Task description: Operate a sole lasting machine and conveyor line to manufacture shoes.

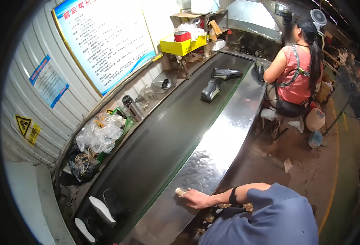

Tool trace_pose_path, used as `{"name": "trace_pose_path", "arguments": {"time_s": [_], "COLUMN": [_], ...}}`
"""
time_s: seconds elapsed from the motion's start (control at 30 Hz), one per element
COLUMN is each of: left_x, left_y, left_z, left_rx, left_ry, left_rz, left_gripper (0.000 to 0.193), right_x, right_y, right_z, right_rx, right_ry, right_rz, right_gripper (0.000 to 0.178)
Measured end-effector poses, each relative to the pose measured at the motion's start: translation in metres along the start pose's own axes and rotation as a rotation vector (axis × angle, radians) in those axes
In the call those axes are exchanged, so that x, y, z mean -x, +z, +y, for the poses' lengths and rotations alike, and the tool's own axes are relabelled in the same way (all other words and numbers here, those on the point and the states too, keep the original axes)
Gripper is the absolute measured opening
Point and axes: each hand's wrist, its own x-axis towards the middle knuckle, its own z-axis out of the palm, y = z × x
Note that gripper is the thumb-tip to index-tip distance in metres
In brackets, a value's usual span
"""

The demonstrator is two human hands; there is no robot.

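Observation:
My right hand (198,199) reaches in from the lower right, with a dark band round the forearm. Its fingers are closed on a small, pale tan, roll-like piece (180,192), which rests at the metal ledge (200,167) beside the conveyor belt. What exactly the piece is, I cannot make out. My left hand does not show. At the near left of the belt (147,153), two dark shoes lie tipped so that their white soles (101,210) (85,230) show. Farther along, two black shoes (211,89) (227,73) lie on the belt.
A person (296,77) in a pink top sits beside the ledge at the far right, close to a dark shoe (260,70). Along the wall stand a flask (132,108), plastic bags (102,132) and a yellow box (183,45). A standing fan (353,90) is at right.

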Motion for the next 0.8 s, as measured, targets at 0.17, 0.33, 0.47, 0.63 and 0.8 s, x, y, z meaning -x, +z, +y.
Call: {"name": "trace_pose_path", "arguments": {"time_s": [0.17, 0.33, 0.47, 0.63, 0.8], "left_x": [0.039, 0.092, 0.11, 0.081, 0.069], "left_y": [-0.052, -0.11, -0.082, -0.028, 0.024], "left_z": [0.014, 0.01, -0.013, -0.088, -0.067], "left_rx": [0.345, 0.686, 0.448, 0.757, 0.819], "left_ry": [-0.099, -0.283, -0.054, -0.445, -0.822], "left_rz": [0.033, -0.007, -0.136, -0.341, -0.595], "left_gripper": [0.04, 0.042, 0.038, 0.044, 0.042], "right_x": [-0.041, -0.096, -0.092, -0.06, -0.049], "right_y": [-0.009, 0.03, 0.046, -0.003, -0.054], "right_z": [-0.076, -0.142, -0.161, -0.144, -0.129], "right_rx": [-0.352, -0.762, -1.394, -1.441, -1.287], "right_ry": [0.167, 0.3, 0.662, 0.533, 0.506], "right_rz": [-0.192, -0.528, -0.644, -0.537, -0.408], "right_gripper": [0.053, 0.078, 0.091, 0.058, 0.056]}}
